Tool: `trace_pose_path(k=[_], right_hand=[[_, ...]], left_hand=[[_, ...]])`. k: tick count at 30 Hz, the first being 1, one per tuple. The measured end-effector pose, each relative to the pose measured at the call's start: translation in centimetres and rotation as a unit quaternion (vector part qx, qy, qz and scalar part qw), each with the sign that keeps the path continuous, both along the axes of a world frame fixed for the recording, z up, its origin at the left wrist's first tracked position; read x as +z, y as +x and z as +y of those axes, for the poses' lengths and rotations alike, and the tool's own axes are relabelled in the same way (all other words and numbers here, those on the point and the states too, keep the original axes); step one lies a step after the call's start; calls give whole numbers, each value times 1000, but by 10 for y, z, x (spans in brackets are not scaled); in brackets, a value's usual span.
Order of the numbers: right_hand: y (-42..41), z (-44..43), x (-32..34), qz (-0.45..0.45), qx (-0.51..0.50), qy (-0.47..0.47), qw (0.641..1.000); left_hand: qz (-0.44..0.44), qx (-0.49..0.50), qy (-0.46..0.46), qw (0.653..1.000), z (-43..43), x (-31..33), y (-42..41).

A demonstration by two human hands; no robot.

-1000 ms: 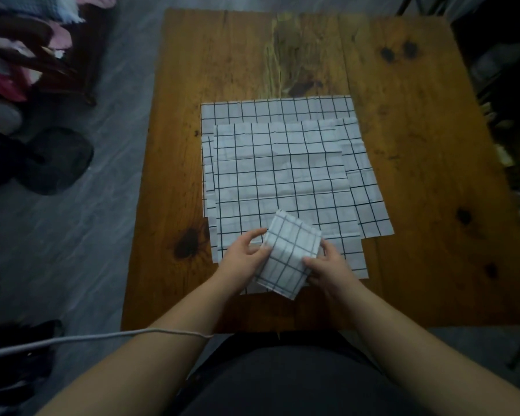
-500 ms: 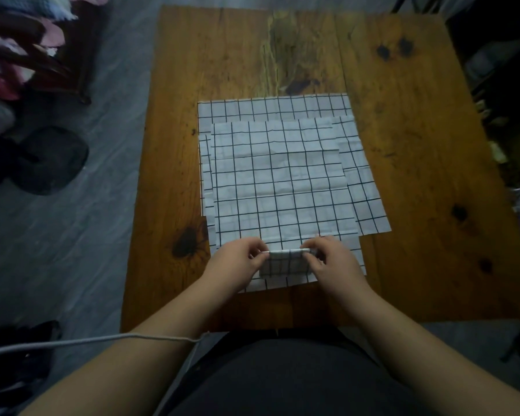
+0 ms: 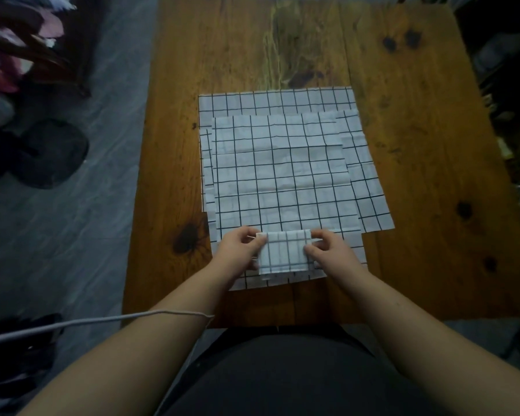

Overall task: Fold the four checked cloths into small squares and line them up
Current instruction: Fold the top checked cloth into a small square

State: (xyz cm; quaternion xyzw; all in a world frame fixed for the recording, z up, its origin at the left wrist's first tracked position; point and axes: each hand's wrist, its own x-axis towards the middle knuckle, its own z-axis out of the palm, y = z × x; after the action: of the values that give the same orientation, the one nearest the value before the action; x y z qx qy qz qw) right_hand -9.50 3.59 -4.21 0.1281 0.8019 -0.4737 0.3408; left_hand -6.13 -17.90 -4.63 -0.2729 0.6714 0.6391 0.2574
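A wooden table [image 3: 418, 151] fills the middle of the view from 12 to 6 o'clock; grey floor [image 3: 108, 223] runs down its left side from 11 to 8 o'clock. The person's dark lap [image 3: 282, 382] takes the bottom at 6 o'clock, tucked against the table's near edge.

On the table's centre lie the flat checked cloths [image 3: 282, 163], white with black grid lines, stacked with staggered edges; the lowest shows along the far side at 12 o'clock and the right side at 3 o'clock; how many layers there are I cannot tell.

On the floor at 9 o'clock sits a dark round object [image 3: 54, 154], well apart from the table; above it at 10 o'clock is a heap of pink and white fabric [image 3: 9, 58], blurred.

The left hand [image 3: 237, 252] and right hand [image 3: 332, 253] meet at the stack's near edge, at 6 o'clock of it; each pinches a side of the folded cloth [image 3: 284, 253] between thumb and curled fingers, left hand on the left edge, right hand on the right. This small square lies over the stack's near margin; together with the hands it hides that part of the cloths beneath.

A white cord [image 3: 102, 320] comes from 8 o'clock and crosses the left forearm; a dark knot [image 3: 187, 242] marks the wood just left of the left hand.
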Motion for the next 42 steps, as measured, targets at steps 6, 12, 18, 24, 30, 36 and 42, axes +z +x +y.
trace_pose_path(k=[6,12,18,24,30,36,42], right_hand=[[4,-6,-15,38,-2,82,996],[11,-9,-17,123,94,168,974],[20,-7,-22,234,256,254,903],[12,-15,-33,249,441,296,810],[15,-13,-40,218,471,309,797],[21,-23,-36,221,471,321,791],[20,-19,-41,202,492,321,784]], left_hand=[[-4,-36,-93,995,7,-16,-2],[70,-133,-235,960,13,-23,2],[199,-323,-417,826,4,-31,20],[195,-438,-431,764,11,-39,19],[218,-451,-441,745,12,-39,19],[201,-508,-455,704,19,-41,15],[189,-546,-442,686,11,-47,12]])
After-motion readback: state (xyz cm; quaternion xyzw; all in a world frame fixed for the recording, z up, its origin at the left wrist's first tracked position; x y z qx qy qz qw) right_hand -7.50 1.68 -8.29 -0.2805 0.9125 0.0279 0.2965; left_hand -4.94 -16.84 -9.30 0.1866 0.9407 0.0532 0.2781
